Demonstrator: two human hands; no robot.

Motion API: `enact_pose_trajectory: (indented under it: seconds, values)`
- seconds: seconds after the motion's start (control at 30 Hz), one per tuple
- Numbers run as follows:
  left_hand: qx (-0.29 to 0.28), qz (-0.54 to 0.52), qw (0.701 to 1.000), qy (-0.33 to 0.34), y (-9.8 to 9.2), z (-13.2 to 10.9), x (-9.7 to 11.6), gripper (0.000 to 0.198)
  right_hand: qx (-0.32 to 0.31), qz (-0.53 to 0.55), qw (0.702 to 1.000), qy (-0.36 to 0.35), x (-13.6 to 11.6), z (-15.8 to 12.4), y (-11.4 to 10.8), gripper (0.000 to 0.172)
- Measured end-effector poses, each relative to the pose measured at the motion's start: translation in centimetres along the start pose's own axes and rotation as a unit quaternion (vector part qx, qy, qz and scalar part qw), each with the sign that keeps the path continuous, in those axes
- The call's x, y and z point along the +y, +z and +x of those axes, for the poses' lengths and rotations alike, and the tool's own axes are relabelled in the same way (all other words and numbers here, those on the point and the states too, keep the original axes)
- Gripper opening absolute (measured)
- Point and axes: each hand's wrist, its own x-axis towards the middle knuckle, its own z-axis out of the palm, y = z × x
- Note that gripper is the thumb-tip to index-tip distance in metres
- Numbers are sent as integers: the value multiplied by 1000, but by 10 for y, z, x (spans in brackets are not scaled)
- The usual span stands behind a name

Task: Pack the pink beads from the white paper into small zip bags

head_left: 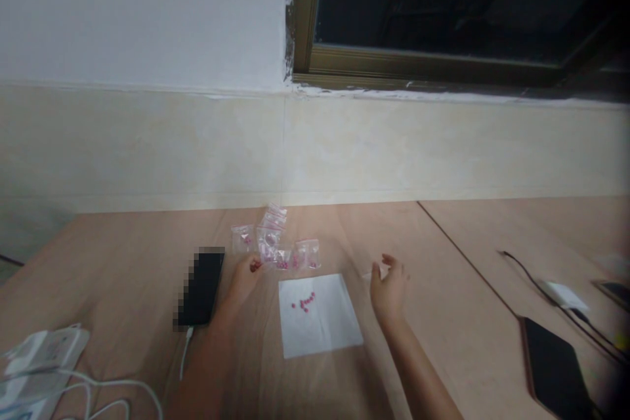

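Observation:
My left hand (247, 273) is closed at the near edge of a group of small clear zip bags (270, 236) with pink beads inside. Its curled fingertips pinch what looks like one of these bags, partly hidden by the fingers. To the right, my right hand (391, 285) hovers over the table with thumb and fingers apart, holding nothing I can see. A faint clear piece of plastic (368, 274) shows just left of its thumb. Between the hands lies a white paper sheet (322, 331), with several loose pink beads (306, 302) on it.
A black phone (201, 289) with a white cable lies left of my left forearm. At the lower left is a white power strip (59, 354) with cables. A dark tablet-like device (556, 364) and a white adapter (566, 295) lie right. A tiled wall (197, 144) borders the table.

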Motion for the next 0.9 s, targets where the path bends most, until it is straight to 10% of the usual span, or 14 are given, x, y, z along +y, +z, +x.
enact_pose_trajectory:
  seconds: [0.2,0.4,0.63,0.9]
  values:
    - [-95,-44,994,34,-20,-60,41,21,-252,267,930,7,-75,-63,8,20]
    - [-206,-21,976,63,-16,-119,53,26,-403,258,878,6,-100,-100,0,19]
    - [-309,-91,946,35,-12,-138,43,26,-484,295,822,42,-90,-101,-21,12]
    - [-335,-167,927,-21,-14,-141,59,24,-440,325,833,83,-88,-109,-21,12]
